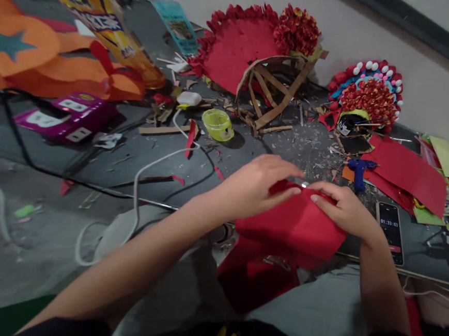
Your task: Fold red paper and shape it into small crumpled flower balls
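Observation:
Both hands are at the top edge of a red craft sheet [290, 225], bent over the front edge of the table above my lap. My left hand [264, 184] pinches it from the left, thumb on the near face and fingers over the far side. From the right, my right hand [340, 205] grips the same edge between thumb and fingers. A tiny pale, shiny bit shows between the two hands, too small to name. Below the sheet hangs more red material [258, 279], in shadow between my knees.
A blue glue gun [359, 172] lies beside red sheets [410, 172], with a phone [389, 233] nearer. Behind stand a red headdress on a cardboard frame [269, 91] and a pompom-trimmed piece [370, 96]. Leftward are a yellow container [217, 125], white cable [141, 182], purple power strip [69, 117] and bottles.

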A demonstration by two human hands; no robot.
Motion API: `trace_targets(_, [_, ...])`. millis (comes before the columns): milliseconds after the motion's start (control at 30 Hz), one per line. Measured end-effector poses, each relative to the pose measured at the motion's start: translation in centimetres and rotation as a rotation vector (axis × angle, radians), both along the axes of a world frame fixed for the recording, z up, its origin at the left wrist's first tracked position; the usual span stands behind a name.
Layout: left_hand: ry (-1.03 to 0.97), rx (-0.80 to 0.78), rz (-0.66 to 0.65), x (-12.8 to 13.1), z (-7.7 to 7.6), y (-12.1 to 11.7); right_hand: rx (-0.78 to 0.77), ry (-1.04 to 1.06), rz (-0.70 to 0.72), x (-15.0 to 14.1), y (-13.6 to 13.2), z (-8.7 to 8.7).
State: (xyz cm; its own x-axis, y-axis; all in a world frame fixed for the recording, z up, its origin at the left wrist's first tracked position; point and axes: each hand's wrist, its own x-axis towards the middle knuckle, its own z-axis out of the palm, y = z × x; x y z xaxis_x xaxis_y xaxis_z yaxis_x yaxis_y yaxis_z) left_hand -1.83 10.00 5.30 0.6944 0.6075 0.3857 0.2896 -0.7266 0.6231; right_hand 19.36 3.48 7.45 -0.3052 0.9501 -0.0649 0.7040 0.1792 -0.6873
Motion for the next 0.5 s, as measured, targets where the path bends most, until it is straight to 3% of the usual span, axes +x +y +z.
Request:
trace_targets(67, [0.108, -0.075, -0.118, 0.5, 0.7, 0.3, 0.004, 0.013, 0.017, -0.2, 0.0, 0.5])
trace_targets(133, [0.141, -0.133, -0.145, 0.7, 0.9, 0.6, 0.012, 0.004, 0.015, -0.5, 0.1, 0.8])
trace_targets(333, [0.124, -0.194, -0.227, 0.9, 0.6, 0.8, 0.041, -0.084, 0.076, -1.1, 0.3, 0.6])
trace_targets(500, [0.010, -0.235, -0.277, 1.0, 0.4, 0.8, 0.078, 0.050, 0.093, -1.1, 0.6, -0.3])
